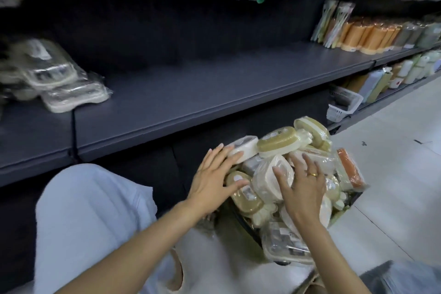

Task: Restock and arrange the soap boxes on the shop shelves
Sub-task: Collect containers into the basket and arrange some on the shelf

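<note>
Both hands, left hand and right hand, rest flat with fingers spread, gripping nothing, on heaped soap boxes that could slide off beyond the fingers.

Both bare forearms reach forward and down toward the heap of soap boxes; the left hand lies palm-down on the heap's left edge, fingers straight and spread; the right hand, a ring on one finger, rests atop the heap's middle, fingers splayed and slightly bent.
</note>
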